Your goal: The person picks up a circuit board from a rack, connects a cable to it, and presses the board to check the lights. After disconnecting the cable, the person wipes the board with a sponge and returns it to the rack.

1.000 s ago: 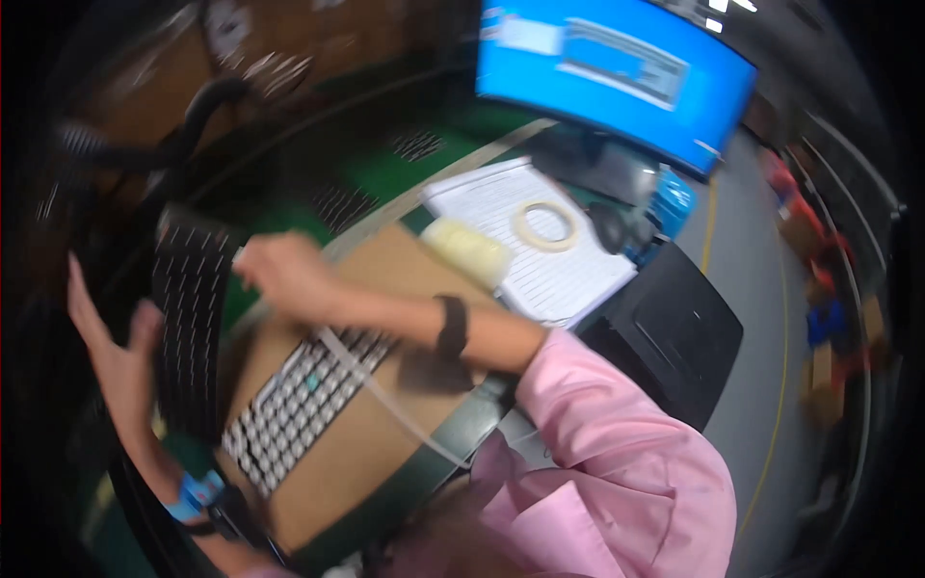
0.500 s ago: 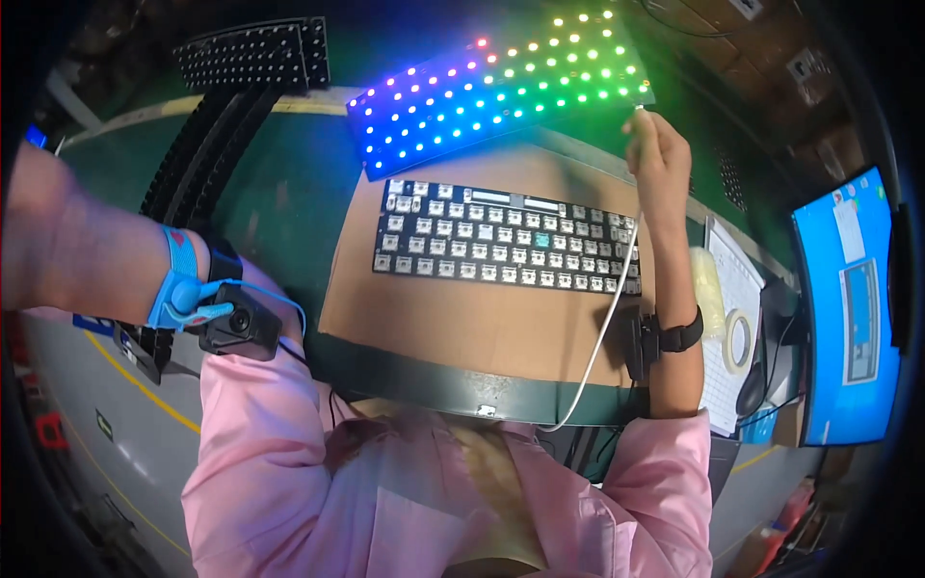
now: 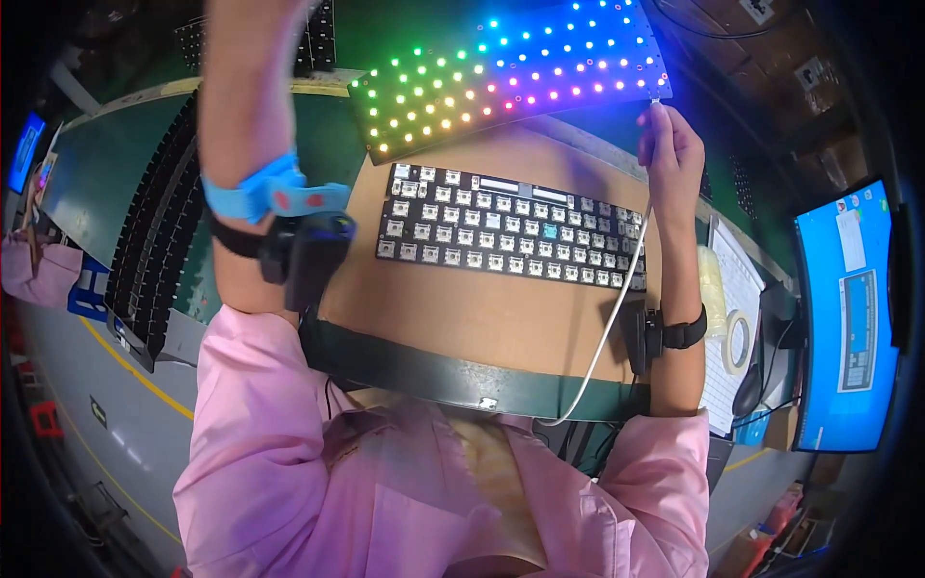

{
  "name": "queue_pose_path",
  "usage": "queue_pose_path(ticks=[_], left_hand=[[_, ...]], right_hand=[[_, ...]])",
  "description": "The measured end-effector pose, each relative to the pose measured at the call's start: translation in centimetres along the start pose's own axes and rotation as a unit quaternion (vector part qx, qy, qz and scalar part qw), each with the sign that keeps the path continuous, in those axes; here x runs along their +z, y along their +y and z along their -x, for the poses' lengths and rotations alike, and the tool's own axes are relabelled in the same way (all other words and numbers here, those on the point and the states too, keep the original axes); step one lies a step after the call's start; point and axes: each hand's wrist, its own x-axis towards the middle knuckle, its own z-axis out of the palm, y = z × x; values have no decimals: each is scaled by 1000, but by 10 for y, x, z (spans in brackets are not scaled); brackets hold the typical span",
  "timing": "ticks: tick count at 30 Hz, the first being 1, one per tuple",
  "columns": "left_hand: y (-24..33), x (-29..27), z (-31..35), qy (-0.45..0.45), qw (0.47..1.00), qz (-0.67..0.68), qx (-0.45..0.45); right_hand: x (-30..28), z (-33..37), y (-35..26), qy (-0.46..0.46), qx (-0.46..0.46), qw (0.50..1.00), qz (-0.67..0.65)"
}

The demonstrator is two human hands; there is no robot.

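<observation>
Pinched in my right hand (image 3: 672,154) is the white cable (image 3: 621,299), its plug at the right corner of a lit keyboard circuit board (image 3: 453,114). Rows of small lamps glow green, yellow, pink and blue across that board, which lies tilted at the far side. Nearer me, a black keyboard plate with white switches (image 3: 482,260) and one teal switch rests on brown cardboard (image 3: 453,313). My left forearm (image 3: 252,106), wearing a blue wrist strap (image 3: 279,190), reaches forward past the upper edge, so the hand is out of sight.
Black keyboard plates (image 3: 145,231) stand in rows on the left, with more dark boards at the far left. To the right are papers (image 3: 715,385), a tape roll (image 3: 738,342), a mouse (image 3: 748,393) and a lit monitor (image 3: 848,318).
My left arm has swung from the left side to reach forward. The board's lamp colours have shifted, and it sits slightly turned. My right hand keeps hold of the cable.
</observation>
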Motion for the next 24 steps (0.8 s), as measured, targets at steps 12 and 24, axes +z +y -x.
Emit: queue_pose_path(ticks=[12,24], left_hand=[[-92,95,40,-136,855,-437,244],[-49,95,-23,-279,845,-455,-8]], right_hand=[[-5,5,-21,36,-21,999,-20],[-29,2,-38,40,31,998,-32]])
